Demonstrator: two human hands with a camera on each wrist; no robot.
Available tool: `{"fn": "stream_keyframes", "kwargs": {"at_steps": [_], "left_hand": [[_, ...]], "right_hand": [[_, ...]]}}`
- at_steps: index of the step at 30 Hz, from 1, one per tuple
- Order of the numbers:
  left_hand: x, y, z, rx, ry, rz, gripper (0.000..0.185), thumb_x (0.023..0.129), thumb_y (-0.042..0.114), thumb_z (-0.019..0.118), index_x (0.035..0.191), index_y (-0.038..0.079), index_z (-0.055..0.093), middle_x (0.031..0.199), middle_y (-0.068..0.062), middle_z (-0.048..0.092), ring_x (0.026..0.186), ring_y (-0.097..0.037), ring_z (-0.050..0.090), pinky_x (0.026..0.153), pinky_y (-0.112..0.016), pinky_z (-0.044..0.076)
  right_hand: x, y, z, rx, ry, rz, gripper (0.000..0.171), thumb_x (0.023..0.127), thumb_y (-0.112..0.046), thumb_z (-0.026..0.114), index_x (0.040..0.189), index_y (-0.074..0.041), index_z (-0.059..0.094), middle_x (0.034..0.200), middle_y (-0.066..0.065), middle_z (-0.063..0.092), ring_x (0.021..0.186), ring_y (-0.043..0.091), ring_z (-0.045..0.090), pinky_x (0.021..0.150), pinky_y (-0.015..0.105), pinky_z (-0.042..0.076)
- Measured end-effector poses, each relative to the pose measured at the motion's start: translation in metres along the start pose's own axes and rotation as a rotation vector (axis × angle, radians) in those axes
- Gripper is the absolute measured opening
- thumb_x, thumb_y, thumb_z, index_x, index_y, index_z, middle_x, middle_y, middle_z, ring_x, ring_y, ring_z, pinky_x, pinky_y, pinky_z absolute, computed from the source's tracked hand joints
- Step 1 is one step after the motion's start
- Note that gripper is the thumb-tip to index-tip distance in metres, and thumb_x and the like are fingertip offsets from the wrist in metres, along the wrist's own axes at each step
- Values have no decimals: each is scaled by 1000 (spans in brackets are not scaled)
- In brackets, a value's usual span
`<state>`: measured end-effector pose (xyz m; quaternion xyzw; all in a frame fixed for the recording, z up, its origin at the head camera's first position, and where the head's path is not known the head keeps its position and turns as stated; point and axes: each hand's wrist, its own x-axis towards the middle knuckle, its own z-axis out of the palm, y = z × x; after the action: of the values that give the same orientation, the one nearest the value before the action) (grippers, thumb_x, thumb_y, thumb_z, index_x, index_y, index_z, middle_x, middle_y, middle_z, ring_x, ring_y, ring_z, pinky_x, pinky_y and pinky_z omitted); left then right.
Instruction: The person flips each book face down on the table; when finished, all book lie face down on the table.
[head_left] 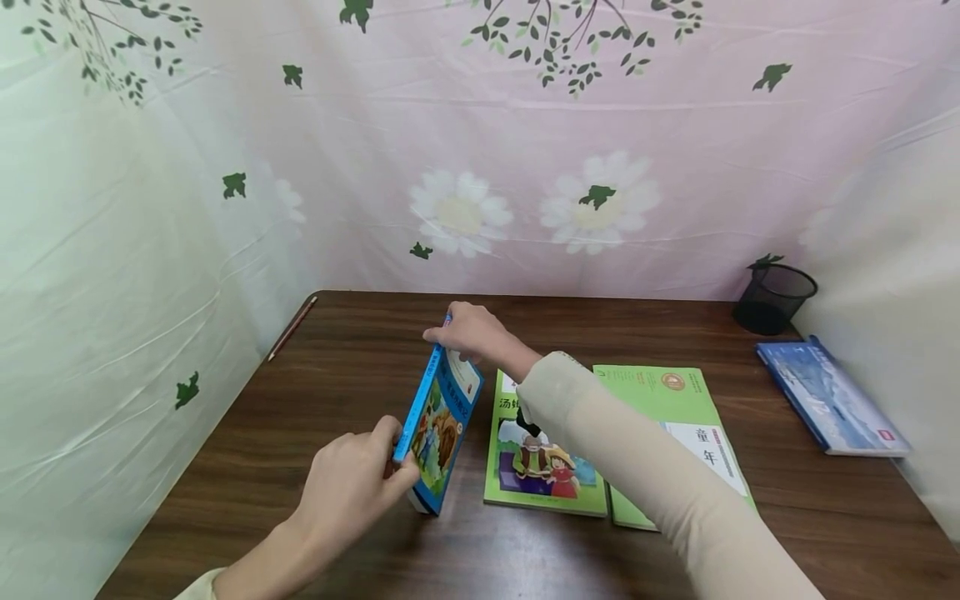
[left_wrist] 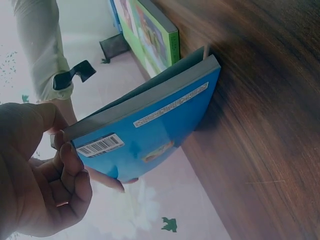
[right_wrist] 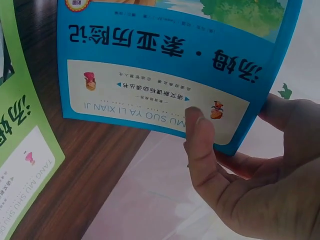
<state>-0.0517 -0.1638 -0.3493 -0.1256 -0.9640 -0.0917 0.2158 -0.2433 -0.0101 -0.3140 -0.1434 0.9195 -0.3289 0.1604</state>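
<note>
A blue paperback book (head_left: pixel 435 425) stands tilted above the wooden table, its spine up and to the left, its illustrated cover facing right. My left hand (head_left: pixel 348 475) pinches its near end by the spine, and the left wrist view shows the thumb and fingers at a corner beside the barcode on the blue back cover (left_wrist: pixel 165 125). At the far end my right hand (head_left: pixel 472 332) grips the other spine corner, thumb and fingers on opposite sides in the right wrist view. Just right of it lies a green book with a cartoon cover (head_left: pixel 543 467), partly hidden by the right sleeve.
A second green book (head_left: pixel 652 383) lies beside the first, partly under the right forearm. Further right are a blue-and-white book (head_left: pixel 836 400) and a black mesh pen holder (head_left: pixel 772 296). A pencil (head_left: pixel 292 328) lies along the table's left edge. Printed fabric (head_left: pixel 495 125) hangs around the table.
</note>
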Motion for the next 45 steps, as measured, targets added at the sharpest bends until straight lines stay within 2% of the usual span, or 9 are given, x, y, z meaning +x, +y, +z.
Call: {"fn": "stream_keyframes", "kwargs": {"at_steps": [5, 8, 12, 18, 21, 25, 31, 35, 45], "left_hand": [[-2, -1, 3, 24, 63, 67, 21, 76, 21, 73, 79, 16, 52, 51, 18, 32, 46, 3, 24, 43, -16, 21], [-2, -2, 4, 32, 92, 88, 21, 76, 22, 73, 79, 16, 52, 52, 19, 32, 47, 4, 23, 44, -15, 20], [-3, -2, 4, 40, 102, 98, 21, 76, 23, 73, 80, 17, 52, 52, 19, 31, 47, 4, 22, 44, -15, 18], [-4, -1, 4, 46, 104, 114, 21, 77, 23, 73, 80, 16, 53, 53, 18, 32, 47, 3, 21, 44, -14, 18], [-3, 0, 4, 45, 109, 125, 20, 77, 23, 72, 80, 16, 53, 52, 18, 32, 47, 3, 21, 45, -14, 19], [-4, 1, 5, 42, 110, 142, 19, 77, 23, 71, 79, 16, 54, 53, 18, 33, 48, 3, 21, 46, -14, 19], [-6, 2, 6, 50, 136, 176, 21, 78, 27, 75, 81, 17, 56, 53, 18, 34, 49, 5, 21, 47, -13, 19], [-6, 1, 8, 46, 161, 204, 21, 78, 28, 75, 81, 17, 57, 53, 18, 35, 49, 5, 21, 48, -13, 19], [-7, -3, 13, -18, 191, 241, 20, 81, 32, 71, 86, 16, 61, 55, 17, 44, 50, 5, 31, 48, -14, 28]], "right_hand": [[-1, 0, 0, 3, 3, 7, 45, 97, -40, 63, 126, -7, 52, 91, 10, 62, 79, 24, 72, 55, 31, 58], [-2, 1, -1, 3, 9, 9, 43, 97, -40, 63, 122, -6, 53, 90, 11, 61, 81, 25, 72, 56, 31, 58], [-3, 1, -2, -13, 2, 22, 41, 97, -43, 62, 116, -8, 54, 84, 9, 57, 84, 27, 70, 59, 33, 58], [-2, 2, -3, -50, -25, 46, 42, 98, -44, 60, 116, -7, 54, 64, 1, 44, 59, 20, 56, 49, 29, 47], [-3, 2, -3, -44, -17, 37, 37, 98, -39, 60, 113, -6, 55, 63, 2, 46, 59, 20, 60, 49, 29, 50], [-6, 4, -4, -23, 8, 8, 33, 99, -30, 58, 118, -4, 53, 69, 5, 54, 69, 26, 70, 53, 31, 56], [-9, 5, -3, 59, 28, 4, 54, 98, -24, 58, 144, -1, 41, 95, 16, 66, 78, 32, 75, 51, 31, 58], [-8, 6, -2, 95, 43, 5, 50, 98, -22, 59, 141, 0, 44, 103, 19, 67, 72, 29, 75, 50, 30, 58], [-8, 11, -1, 106, 55, -11, 44, 99, -23, 58, 137, -2, 51, 100, 16, 68, 71, 29, 74, 53, 33, 59]]}}
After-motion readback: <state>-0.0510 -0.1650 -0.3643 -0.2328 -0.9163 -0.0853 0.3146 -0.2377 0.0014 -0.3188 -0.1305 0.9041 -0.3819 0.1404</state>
